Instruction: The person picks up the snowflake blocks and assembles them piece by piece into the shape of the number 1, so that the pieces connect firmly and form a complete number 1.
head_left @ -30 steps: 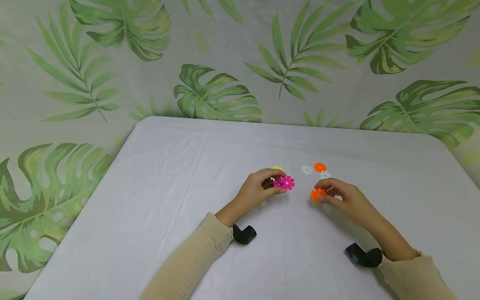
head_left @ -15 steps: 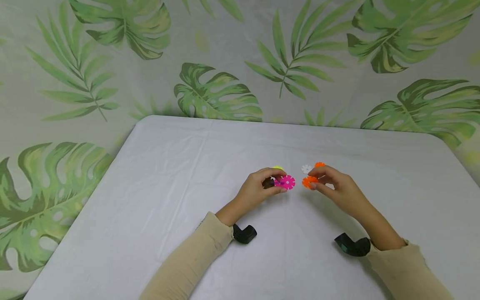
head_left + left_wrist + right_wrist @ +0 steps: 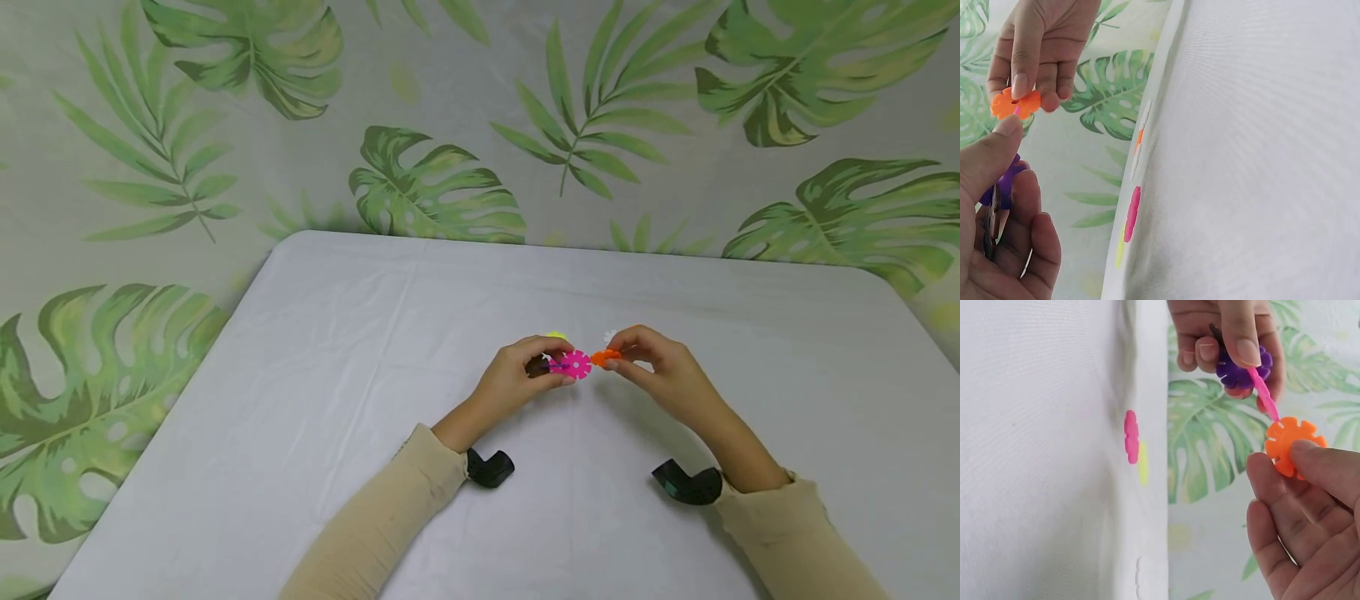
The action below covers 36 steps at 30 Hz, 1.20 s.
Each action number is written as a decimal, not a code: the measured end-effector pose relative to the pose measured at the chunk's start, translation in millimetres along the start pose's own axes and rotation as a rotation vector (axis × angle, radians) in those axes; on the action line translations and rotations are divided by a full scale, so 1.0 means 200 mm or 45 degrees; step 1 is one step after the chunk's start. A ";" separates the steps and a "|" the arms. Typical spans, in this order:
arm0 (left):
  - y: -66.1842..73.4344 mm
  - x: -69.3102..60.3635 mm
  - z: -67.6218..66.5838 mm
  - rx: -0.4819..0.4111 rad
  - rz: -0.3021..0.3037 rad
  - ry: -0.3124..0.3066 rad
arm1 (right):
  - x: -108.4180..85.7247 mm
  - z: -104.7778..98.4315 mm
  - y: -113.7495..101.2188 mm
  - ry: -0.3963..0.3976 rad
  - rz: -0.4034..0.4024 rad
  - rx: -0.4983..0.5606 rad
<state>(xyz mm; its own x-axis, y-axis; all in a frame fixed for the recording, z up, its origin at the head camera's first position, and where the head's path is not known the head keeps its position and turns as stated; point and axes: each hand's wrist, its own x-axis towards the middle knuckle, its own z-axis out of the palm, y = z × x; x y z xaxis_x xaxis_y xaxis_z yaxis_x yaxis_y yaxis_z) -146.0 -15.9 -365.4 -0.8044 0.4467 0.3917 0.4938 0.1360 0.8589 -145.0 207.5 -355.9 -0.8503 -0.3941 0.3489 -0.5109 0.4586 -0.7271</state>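
My left hand (image 3: 513, 373) pinches a chain of notched plastic discs: a pink disc (image 3: 577, 365), a purple disc (image 3: 1232, 374) joined to it, and a dark piece (image 3: 536, 367) behind, mostly covered by the fingers. An orange disc (image 3: 602, 358) is between thumb and fingers of my right hand (image 3: 675, 367). That orange disc (image 3: 1291, 440) meets the rim of the pink one at an angle, seen in the right wrist view. Whether their notches are engaged, I cannot tell. Both hands are above the table.
On the white table (image 3: 375, 333) beyond the hands lie a yellow disc (image 3: 557, 334) and a white disc (image 3: 610, 336), both partly hidden. The left wrist view adds a loose pink disc (image 3: 1133, 214) and an orange one (image 3: 1140, 137). Black wrist devices (image 3: 491, 470) sit below both hands.
My right hand has moved left, bringing the orange disc to the pink disc's edge and turning it nearly edge-on in the head view. The left hand stays almost still.
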 end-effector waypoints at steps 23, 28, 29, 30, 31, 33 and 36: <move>0.00 0.00 0.00 -0.058 0.003 0.000 | -0.01 0.03 -0.08 0.044 -0.090 0.158; 0.00 0.00 0.00 -0.064 -0.011 0.018 | -0.01 0.05 -0.01 0.079 -0.057 0.238; 0.01 0.00 0.00 -0.055 -0.015 0.019 | -0.02 0.05 -0.01 0.087 -0.051 0.244; 0.00 0.00 0.00 -0.048 -0.020 0.021 | -0.02 0.05 -0.01 0.095 -0.045 0.254; 0.00 0.00 0.00 -0.042 -0.023 0.024 | -0.02 0.05 -0.03 0.099 -0.044 0.251; -0.02 0.00 0.01 -0.023 -0.030 0.026 | -0.01 0.05 -0.06 0.106 -0.055 0.242; -0.09 0.01 0.02 -0.024 -0.034 0.035 | -0.01 0.05 -0.08 0.119 -0.075 0.239</move>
<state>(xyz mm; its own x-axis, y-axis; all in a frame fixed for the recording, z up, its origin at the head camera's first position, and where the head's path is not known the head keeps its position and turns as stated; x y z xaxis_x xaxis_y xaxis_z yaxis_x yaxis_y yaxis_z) -154.2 -13.7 -381.4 -0.8259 0.4189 0.3772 0.4659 0.1304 0.8752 -134.3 192.9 -351.3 -0.8322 -0.3362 0.4409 -0.5348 0.2770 -0.7983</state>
